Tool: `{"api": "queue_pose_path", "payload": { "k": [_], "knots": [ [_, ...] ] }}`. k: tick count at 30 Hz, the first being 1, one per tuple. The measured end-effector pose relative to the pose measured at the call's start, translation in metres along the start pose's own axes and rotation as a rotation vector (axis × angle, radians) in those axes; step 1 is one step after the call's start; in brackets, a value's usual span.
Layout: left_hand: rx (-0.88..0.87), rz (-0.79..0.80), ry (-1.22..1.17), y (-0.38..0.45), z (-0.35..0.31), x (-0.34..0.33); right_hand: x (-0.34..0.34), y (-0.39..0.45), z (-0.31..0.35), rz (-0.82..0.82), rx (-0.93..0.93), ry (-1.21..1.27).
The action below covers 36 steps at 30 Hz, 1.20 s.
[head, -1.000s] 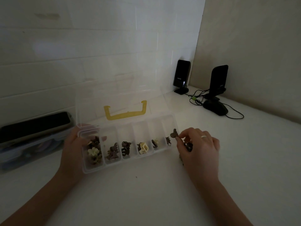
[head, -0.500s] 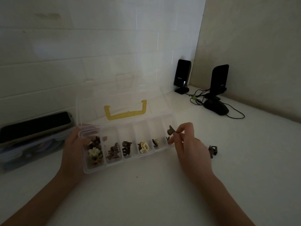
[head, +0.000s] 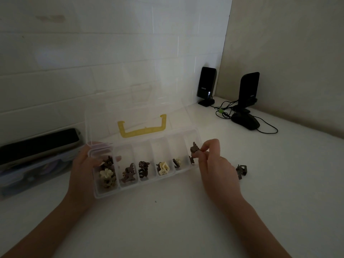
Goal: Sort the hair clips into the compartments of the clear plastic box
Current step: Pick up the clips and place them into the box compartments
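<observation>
Right hand (head: 214,161) pinches small brown hair clip (head: 194,148) over clear plastic box's (head: 141,185) rightmost compartment | left hand (head: 81,168) grips box's left end on worktop (head: 167,220) | clip likely light, rigid, springy; hold by its body.

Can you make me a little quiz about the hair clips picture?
1. True or false: the right hand pinches a brown clip above the rightmost compartment of the clear box.
2. What colour is the handle on the open lid?
3. Where is the loose dark clip? A) on the table right of the right hand B) under the left hand C) beside the speakers

Key: 1 true; 2 yellow; 3 A
</observation>
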<state>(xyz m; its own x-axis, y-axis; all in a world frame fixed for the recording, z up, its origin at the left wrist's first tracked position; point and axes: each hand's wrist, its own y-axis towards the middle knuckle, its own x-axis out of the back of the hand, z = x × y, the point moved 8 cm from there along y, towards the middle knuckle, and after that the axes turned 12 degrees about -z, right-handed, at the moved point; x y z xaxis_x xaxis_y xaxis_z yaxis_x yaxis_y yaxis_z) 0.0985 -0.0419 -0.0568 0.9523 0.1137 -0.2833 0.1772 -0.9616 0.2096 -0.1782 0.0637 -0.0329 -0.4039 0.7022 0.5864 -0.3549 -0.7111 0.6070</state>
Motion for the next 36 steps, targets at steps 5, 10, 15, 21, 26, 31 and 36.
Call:
{"api": "queue_pose_path", "payload": {
  "k": [5,10,15,21,26,31,36],
  "knots": [
    [-0.018,0.002,0.031,0.001,-0.001,-0.001,0.008,0.000,-0.001,-0.039,-0.018,0.036],
    [-0.028,0.007,0.034,-0.001,-0.002,-0.002,0.013,0.000,0.000,-0.065,-0.033,0.092],
    [-0.027,0.015,0.060,-0.002,-0.003,-0.002,0.014,0.000,0.006,-0.052,-0.002,0.080],
    [0.013,-0.005,0.032,0.000,0.001,0.000,0.021,0.000,0.013,-0.115,0.004,0.277],
    [0.006,-0.003,0.025,0.000,0.000,-0.001,0.020,-0.003,0.017,-0.092,0.028,0.425],
    [-0.002,-0.007,0.038,0.000,0.000,-0.001,0.013,-0.003,0.018,-0.047,0.033,0.498],
    [0.008,-0.018,0.005,-0.002,-0.002,-0.003,0.005,-0.003,0.038,0.100,0.196,0.343]
  ]
}}
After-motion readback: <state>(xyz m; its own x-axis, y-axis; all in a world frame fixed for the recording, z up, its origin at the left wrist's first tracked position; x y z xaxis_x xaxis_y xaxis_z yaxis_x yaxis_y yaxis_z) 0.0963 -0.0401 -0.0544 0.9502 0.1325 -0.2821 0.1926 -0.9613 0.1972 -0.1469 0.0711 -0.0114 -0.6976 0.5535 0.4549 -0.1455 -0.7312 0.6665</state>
